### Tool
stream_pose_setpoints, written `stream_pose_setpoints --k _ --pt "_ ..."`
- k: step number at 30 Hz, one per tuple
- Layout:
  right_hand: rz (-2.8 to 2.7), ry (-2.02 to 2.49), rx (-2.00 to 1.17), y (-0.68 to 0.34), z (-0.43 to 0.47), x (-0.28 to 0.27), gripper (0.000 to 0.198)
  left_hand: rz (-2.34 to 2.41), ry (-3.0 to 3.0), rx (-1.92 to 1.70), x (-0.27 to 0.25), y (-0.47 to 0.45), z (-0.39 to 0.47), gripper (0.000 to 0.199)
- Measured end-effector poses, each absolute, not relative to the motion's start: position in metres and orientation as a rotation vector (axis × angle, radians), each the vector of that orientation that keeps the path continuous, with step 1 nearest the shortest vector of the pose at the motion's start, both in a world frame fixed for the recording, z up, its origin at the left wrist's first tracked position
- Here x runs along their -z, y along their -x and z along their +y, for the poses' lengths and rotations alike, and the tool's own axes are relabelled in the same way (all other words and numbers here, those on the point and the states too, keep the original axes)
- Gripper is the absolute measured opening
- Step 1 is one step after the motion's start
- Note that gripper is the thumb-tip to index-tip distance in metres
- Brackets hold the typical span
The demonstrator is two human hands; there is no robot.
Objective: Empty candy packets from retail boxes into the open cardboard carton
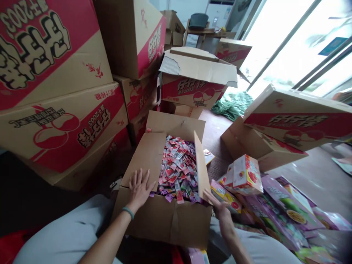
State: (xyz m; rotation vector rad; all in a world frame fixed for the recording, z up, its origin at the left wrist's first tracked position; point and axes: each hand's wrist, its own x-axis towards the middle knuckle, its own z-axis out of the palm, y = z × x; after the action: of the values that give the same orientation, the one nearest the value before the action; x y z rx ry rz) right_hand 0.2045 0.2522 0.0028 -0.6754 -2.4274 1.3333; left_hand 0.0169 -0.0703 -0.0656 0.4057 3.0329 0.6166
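Note:
An open cardboard box [165,220] sits between my knees, full of small pink, red and purple sachets [178,168]. My left hand [140,189] lies flat with fingers spread on the box's left flap [145,154]. My right hand [220,209] rests at the base of the upright right flap [202,165], fingers reaching toward the sachets. It touches the flap and holds nothing that I can see. A green band circles my left wrist.
Stacked red-and-tan cartons [60,91] wall off the left. More cartons [195,77] stand behind, and an open one [288,117] tilts at the right. Colourful small retail boxes [244,176] and flattened purple ones [286,212] lie on the floor at my right. Bright glass doors are beyond.

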Motion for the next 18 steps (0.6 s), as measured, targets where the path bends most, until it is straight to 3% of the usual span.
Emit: stream_pose_setpoints --k 2,5,8,14,18 --pt "-2.728 0.492 -1.144 -0.173 0.236 -0.005 0.066 3.032 -0.388 -0.511 0.062 -0.02 -0.065 0.064" --pt "-3.113 0.391 -0.573 -0.113 0.218 -0.004 0.064 3.022 -0.366 -0.475 0.057 -0.021 -0.064 0.065" --pt "-3.229 0.413 -0.212 -0.07 0.204 0.005 0.064 3.052 -0.38 -0.468 0.061 -0.022 -0.064 0.064" --pt "-3.203 0.225 0.063 -0.057 0.195 0.037 0.07 3.159 -0.431 -0.547 0.074 -0.027 -0.061 0.062" --pt "-3.183 0.217 0.057 -0.058 0.195 0.045 0.076 3.14 -0.041 -1.005 0.074 -0.027 -0.092 0.067"
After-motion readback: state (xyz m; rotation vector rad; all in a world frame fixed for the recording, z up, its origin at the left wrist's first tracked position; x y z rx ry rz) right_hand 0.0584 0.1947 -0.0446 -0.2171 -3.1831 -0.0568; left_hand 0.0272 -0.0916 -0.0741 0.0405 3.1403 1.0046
